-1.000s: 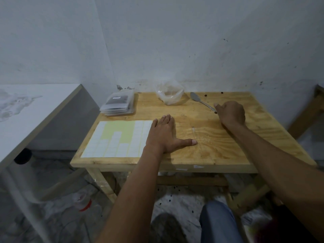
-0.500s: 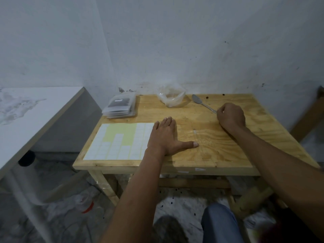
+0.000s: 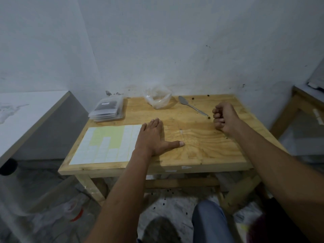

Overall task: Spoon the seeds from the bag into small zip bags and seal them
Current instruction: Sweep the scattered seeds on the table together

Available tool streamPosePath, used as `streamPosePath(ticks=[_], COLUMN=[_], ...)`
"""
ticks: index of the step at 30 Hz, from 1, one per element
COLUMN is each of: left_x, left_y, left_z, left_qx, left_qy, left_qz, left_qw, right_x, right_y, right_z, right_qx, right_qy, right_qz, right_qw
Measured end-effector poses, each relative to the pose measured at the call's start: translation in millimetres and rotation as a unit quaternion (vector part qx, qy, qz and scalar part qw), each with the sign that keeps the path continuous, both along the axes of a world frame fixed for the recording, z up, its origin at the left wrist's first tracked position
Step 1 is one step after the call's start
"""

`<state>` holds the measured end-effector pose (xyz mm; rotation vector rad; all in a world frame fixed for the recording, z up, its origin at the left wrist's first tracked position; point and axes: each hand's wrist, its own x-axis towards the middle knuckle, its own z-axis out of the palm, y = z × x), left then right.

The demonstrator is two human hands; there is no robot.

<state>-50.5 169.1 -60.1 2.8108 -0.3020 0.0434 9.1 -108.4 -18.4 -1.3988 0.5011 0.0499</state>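
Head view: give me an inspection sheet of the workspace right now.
Surface: wooden table, scattered dark seeds.
Job's things: seed bag at the back; spoon lying right of it; stack of small zip bags back left.
Clutter: label sheet front left.
Hands: left hand flat on the table; right hand curled, beside the spoon handle, holding nothing visible.
Cables: nothing seen.
Surroundings: white walls, side tables, littered floor.

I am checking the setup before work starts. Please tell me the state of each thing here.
Seed bag: open, upright.
Spoon: lying free, unheld.
Zip bags: stacked.
Label sheet: flat, partly peeled.
Left hand: flat on table.
Right hand: curled, holding nothing.
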Motion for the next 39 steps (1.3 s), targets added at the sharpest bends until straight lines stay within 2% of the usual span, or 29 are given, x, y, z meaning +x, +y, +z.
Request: streamPosePath(ticks=[2,4,5,7,9,23,27,31,35,39], left_x=[-0.1,0.2,0.2,0.3,0.4,0.9,0.8,2.3,0.7,8.8], left_y=[0.4,0.6,0.5,0.4,0.9,0.0,-0.5,-1.5,-4.6,-20.2], left_z=[-0.3,-0.6,-0.5,-0.6,-1.2,-1.7,-1.9,-2.3,6.3,24.4], left_qx=[0.0,-0.003,-0.003,-0.003,-0.003,-0.007,-0.003,-0.001,0.025,0.077], left_qy=[0.0,0.001,0.002,0.004,0.003,-0.001,-0.002,-0.002,0.017,0.019], left_qz=[0.001,0.001,0.001,0.002,0.003,0.006,0.004,0.002,-0.001,0.007], left_qw=[1.0,1.0,1.0,1.0,1.0,1.0,1.0,1.0,1.0,0.997], right_x=[-0.3,-0.7,-1.3,-3.2,-3.9,-1.1,-9.5,-15.5,-25.0,-27.4], right_y=[-4.3,-10.5,-12.8,-16.1,-14.3,10.4,8.1,-4.5,-17.9,-31.2], right_z=[-4.9,-14.1,-18.6,-24.6,-27.1,-22.4,-15.5,-11.2,-6.4,-7.5], right_qx=[-0.179,-0.408,-0.477,-0.549,-0.586,-0.626,-0.583,-0.56,-0.56,-0.56], right_qy=[-0.029,-0.085,-0.109,-0.13,-0.129,-0.113,-0.118,-0.118,-0.11,-0.099], right_qz=[0.001,0.008,0.015,0.011,0.007,0.043,0.034,0.036,0.027,0.065], right_qw=[0.983,0.909,0.872,0.825,0.8,0.77,0.803,0.819,0.821,0.82])
